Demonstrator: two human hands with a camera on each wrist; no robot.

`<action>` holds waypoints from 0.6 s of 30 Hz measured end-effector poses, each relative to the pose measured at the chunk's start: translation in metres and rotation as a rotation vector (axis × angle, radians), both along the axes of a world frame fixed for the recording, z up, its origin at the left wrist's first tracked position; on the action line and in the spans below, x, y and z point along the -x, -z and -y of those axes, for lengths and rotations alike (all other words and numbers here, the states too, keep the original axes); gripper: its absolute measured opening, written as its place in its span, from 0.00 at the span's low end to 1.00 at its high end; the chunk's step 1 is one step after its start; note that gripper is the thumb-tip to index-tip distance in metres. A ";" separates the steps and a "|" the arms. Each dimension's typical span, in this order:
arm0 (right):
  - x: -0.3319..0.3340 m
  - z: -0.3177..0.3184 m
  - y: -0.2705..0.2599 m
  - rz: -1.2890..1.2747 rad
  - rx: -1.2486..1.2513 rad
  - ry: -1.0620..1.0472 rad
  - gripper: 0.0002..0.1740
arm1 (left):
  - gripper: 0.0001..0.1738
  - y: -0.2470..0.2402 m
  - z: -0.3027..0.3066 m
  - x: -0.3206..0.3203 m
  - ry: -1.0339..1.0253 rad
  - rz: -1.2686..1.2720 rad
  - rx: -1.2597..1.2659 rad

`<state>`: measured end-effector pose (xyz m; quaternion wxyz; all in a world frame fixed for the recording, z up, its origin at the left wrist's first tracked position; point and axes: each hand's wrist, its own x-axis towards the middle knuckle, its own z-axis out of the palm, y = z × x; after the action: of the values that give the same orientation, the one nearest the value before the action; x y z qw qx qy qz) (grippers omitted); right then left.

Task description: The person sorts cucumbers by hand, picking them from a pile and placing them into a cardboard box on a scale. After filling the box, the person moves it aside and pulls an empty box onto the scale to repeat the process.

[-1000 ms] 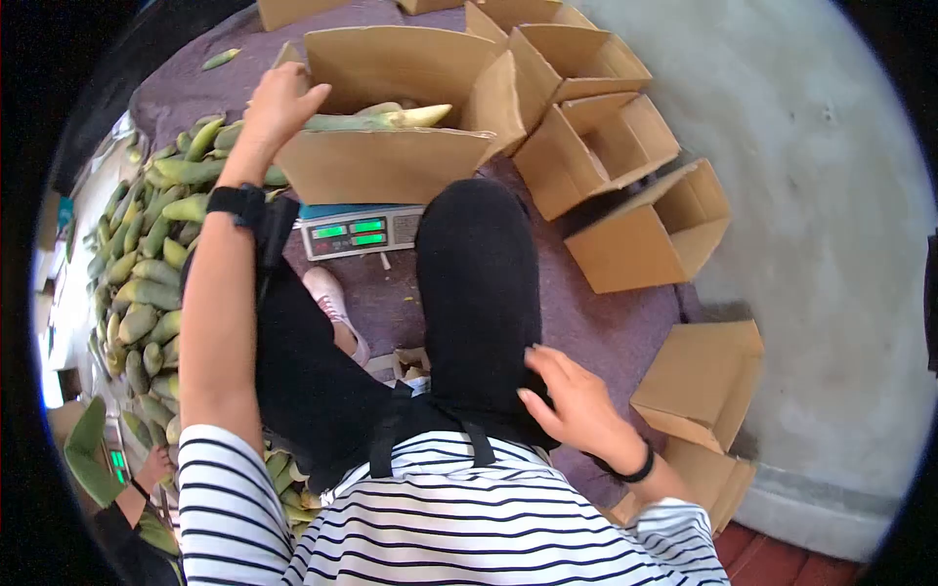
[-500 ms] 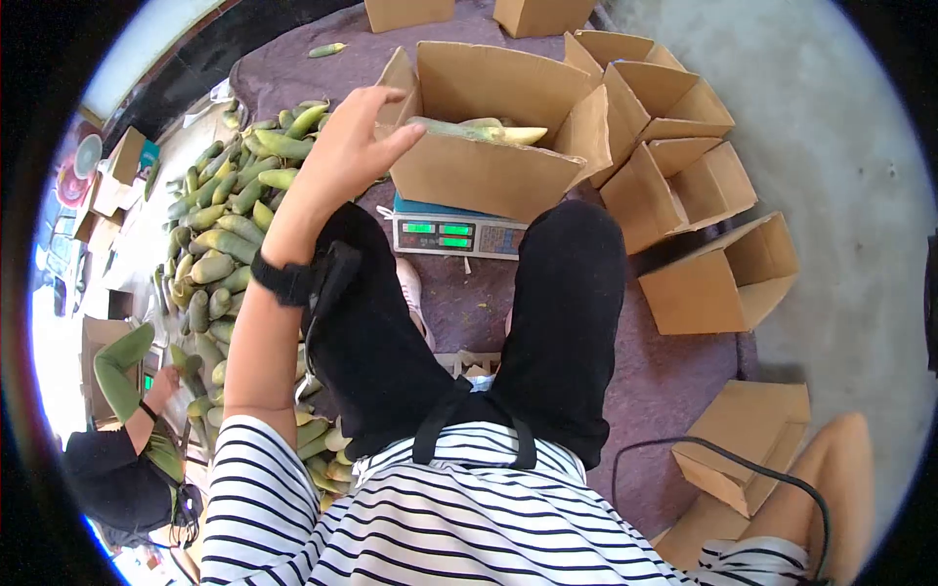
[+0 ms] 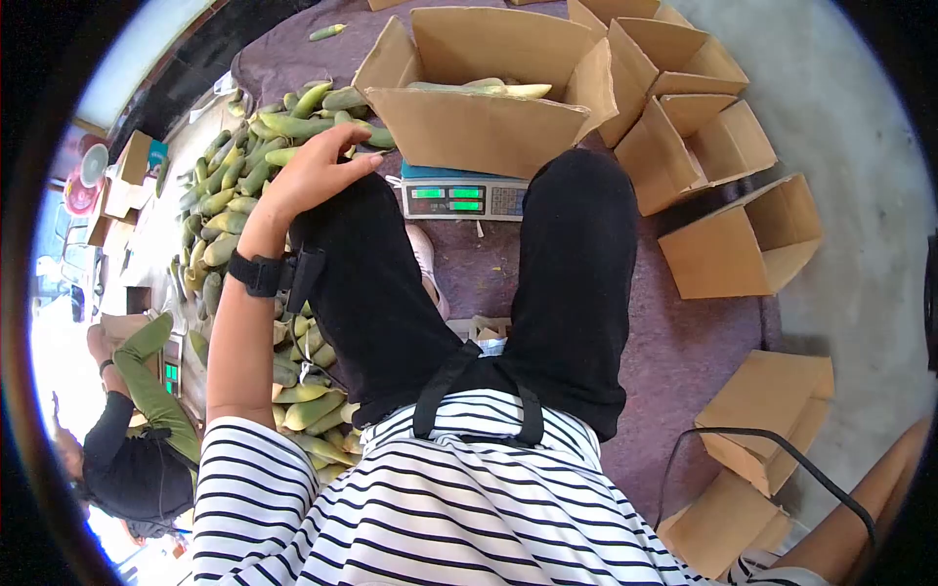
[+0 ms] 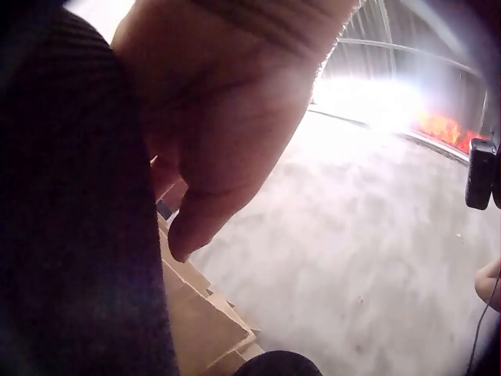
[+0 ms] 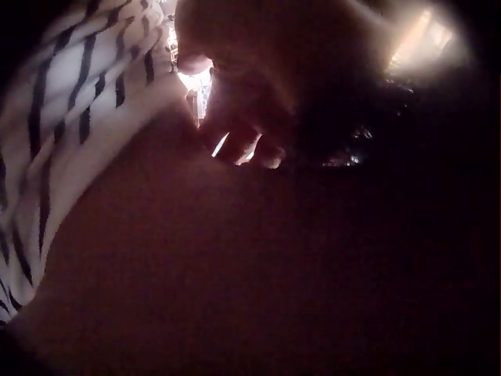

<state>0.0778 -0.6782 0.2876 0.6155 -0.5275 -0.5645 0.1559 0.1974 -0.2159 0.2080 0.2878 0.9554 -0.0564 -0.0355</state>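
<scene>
My left hand hovers over my left knee with relaxed, spread fingers and holds nothing. In the left wrist view the left hand sits beside my black trouser leg. Just ahead, an open cardboard box holding corn cobs stands on a digital scale. A large pile of green corn lies left of the hand. My right hand shows only in the dim right wrist view, close to my striped shirt. Its fingers are loosely curled with nothing seen in them.
Several empty cardboard boxes stand to the right on the purple mat, with more near the concrete floor. A black cable runs by my right arm. Another person sits at lower left.
My left hand drew back from the corn box toward my left knee. My right hand left my thigh and swung back out of the head view.
</scene>
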 end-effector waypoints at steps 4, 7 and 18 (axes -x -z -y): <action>0.000 0.008 -0.002 -0.035 -0.041 0.032 0.11 | 0.25 0.003 0.003 0.000 0.006 0.038 -0.032; -0.002 0.013 -0.005 -0.058 -0.068 0.044 0.11 | 0.25 0.001 0.007 0.001 -0.015 0.044 -0.014; -0.003 0.030 -0.012 -0.150 -0.173 0.113 0.10 | 0.24 -0.004 0.013 0.002 -0.038 0.042 -0.017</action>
<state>0.0810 -0.7085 0.2992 0.7070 -0.4903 -0.4976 0.1105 0.1950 -0.2290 0.2119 0.2790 0.9592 -0.0441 -0.0103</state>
